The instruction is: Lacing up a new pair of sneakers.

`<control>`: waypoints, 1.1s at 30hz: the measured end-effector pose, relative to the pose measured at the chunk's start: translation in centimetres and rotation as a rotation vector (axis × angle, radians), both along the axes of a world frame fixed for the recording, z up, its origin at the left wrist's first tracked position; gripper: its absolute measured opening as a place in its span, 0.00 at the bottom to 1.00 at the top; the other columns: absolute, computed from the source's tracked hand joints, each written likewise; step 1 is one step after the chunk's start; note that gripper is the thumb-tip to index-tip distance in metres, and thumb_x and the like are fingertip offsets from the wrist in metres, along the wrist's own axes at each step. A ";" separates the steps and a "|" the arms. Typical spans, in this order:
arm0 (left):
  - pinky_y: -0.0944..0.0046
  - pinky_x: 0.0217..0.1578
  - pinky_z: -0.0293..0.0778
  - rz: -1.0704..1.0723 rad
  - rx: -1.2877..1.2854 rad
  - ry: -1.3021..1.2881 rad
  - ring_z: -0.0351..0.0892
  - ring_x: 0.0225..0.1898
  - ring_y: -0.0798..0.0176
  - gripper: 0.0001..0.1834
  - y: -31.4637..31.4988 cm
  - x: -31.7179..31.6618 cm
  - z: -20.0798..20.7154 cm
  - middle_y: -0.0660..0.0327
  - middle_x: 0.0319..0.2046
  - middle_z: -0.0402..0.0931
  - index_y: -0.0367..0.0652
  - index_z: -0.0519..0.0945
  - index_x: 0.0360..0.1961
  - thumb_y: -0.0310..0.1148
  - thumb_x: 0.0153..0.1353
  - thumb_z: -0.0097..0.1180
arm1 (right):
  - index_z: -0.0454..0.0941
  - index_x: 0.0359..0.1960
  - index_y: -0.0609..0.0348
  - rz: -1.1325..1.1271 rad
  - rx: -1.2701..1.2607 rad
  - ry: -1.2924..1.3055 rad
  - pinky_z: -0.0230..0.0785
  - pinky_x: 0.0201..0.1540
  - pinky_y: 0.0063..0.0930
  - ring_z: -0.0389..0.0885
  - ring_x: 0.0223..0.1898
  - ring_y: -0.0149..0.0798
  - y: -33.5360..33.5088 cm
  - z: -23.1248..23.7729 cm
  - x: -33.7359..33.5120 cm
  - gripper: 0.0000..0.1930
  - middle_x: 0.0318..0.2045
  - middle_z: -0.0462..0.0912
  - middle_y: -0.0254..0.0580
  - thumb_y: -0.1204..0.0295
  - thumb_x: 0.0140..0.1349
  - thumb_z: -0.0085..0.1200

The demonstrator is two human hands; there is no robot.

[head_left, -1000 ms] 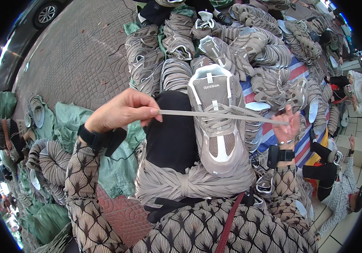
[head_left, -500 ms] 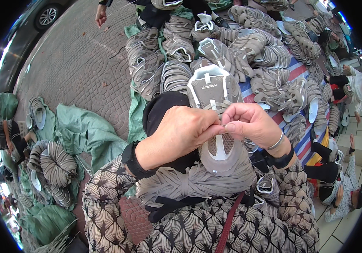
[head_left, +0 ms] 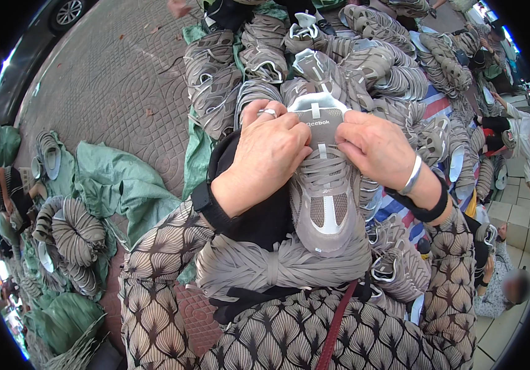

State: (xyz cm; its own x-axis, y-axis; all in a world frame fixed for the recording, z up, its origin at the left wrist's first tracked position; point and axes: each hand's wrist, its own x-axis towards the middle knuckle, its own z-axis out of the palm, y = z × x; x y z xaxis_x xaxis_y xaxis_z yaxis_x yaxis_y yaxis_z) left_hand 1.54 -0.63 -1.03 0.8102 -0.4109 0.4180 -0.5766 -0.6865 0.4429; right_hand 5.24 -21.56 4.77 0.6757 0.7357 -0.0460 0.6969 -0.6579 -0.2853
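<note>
A grey sneaker [head_left: 325, 213] with a white-edged collar rests on my lap, toe toward me. Grey shoelace [head_left: 325, 174] crosses its tongue in several rows. My left hand [head_left: 268, 157], a ring on one finger, is closed in a pinch at the left upper eyelets. At the right edge, by the collar, my right hand [head_left: 379, 148] pinches in the same way. The top lace row runs toward both hands; its ends are hidden by my fingers. Under the toe lies a tied bundle of grey laces [head_left: 234, 265] across my lap.
Rows of stacked grey shoes [head_left: 209, 92] lie ahead, some on a striped sheet [head_left: 435, 106]. Green sacking [head_left: 123, 185] and coiled shoe parts [head_left: 78, 231] are on the paving at left. More shoes [head_left: 400, 265] sit by my right arm. Other people [head_left: 517, 132] work nearby.
Both hands have parted from their joint pinch above the toe and moved up to either side of the sneaker's upper eyelets. The lace rows and toe now show.
</note>
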 end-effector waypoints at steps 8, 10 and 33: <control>0.53 0.55 0.56 -0.011 0.098 0.042 0.73 0.42 0.58 0.07 -0.1 0.4 -0.1 0.63 0.28 0.75 0.46 0.78 0.27 0.33 0.47 0.64 | 0.75 0.28 0.59 0.050 0.201 0.042 0.69 0.40 0.37 0.75 0.38 0.48 -0.3 -2.4 0.8 0.03 0.30 0.73 0.43 0.74 0.54 0.55; 0.54 0.55 0.56 -0.015 0.096 0.052 0.73 0.42 0.57 0.07 0.0 0.3 -0.2 0.63 0.28 0.75 0.46 0.78 0.27 0.33 0.47 0.64 | 0.76 0.28 0.60 0.036 0.132 0.176 0.68 0.41 0.37 0.75 0.37 0.50 -0.3 -1.5 1.2 0.03 0.30 0.74 0.45 0.74 0.53 0.55; 0.52 0.50 0.63 0.508 0.461 0.003 0.70 0.45 0.50 0.07 18.1 -5.5 -1.7 0.55 0.39 0.72 0.36 0.74 0.26 0.27 0.43 0.52 | 0.74 0.36 0.63 -0.615 0.897 0.376 0.62 0.33 0.12 0.67 0.29 0.18 -6.3 -6.3 -6.3 0.05 0.39 0.69 0.30 0.78 0.60 0.56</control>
State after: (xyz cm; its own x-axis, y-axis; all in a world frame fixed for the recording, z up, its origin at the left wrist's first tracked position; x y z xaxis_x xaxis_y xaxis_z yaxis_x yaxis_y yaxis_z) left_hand -3.94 17.43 -2.75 0.9503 -0.1152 0.2892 -0.1326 -0.9903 0.0411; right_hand -1.02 -27.86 -1.49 0.9863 0.1564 0.0532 0.1005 -0.3125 -0.9446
